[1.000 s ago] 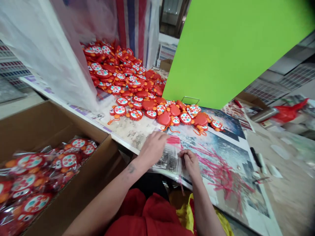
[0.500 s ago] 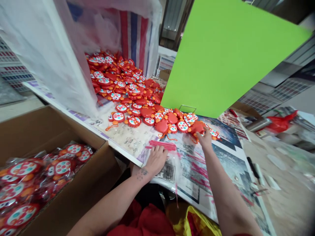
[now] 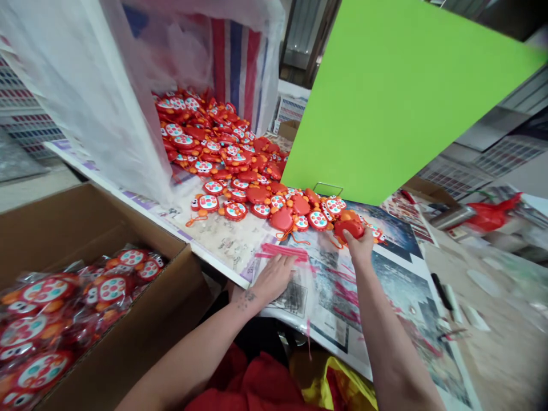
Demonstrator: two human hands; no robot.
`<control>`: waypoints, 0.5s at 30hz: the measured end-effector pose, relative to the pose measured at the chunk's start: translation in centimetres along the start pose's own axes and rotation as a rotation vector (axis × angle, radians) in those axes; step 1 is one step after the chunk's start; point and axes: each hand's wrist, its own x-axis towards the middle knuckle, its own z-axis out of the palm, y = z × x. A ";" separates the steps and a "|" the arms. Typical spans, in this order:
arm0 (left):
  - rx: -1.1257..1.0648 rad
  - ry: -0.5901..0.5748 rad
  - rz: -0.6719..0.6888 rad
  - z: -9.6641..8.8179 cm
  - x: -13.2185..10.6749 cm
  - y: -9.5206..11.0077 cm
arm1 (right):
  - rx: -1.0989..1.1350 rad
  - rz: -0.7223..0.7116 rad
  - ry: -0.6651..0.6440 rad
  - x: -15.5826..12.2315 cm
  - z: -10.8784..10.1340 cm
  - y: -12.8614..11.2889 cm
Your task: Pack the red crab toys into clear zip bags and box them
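Observation:
My right hand (image 3: 360,242) grips a red crab-like toy (image 3: 349,227) at the right end of the pile, thumb on its plain red back. Other toys (image 3: 281,218) of the same kind lie around it; several show white faces with coloured dots, bulging eyes and orange cords. My left hand (image 3: 274,277) lies flat with its fingers stretched over clear plastic bags with pink edges (image 3: 285,251). Its fingertips touch the stack just below the pink strip. Part of the stack is hidden under the hand.
Behind the toys stands a large green panel (image 3: 402,103). A white sack (image 3: 107,97) spills the toy heap onto the table (image 3: 222,245). At lower left is a cardboard box (image 3: 171,297) with bagged toys (image 3: 111,288). A black-handled tool (image 3: 440,290) lies at right.
My right hand has closed around the red toy and tilted it up slightly. My left hand stays on the pink-edged bags, its fingers a little more stretched out.

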 end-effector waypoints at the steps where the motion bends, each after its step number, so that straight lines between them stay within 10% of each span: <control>1: -0.041 0.001 -0.023 -0.1 0.0 0.0 | 0.032 0.020 -0.034 -1.0 -0.9 -0.6; 6: -0.166 -0.012 -0.067 -0.5 0.1 0.0 | 0.309 0.083 -0.476 -6.4 -3.6 -4.2; 15: 0.097 -0.021 0.129 -1.0 -0.3 0.5 | 0.393 0.143 -0.557 -8.6 1.4 -4.7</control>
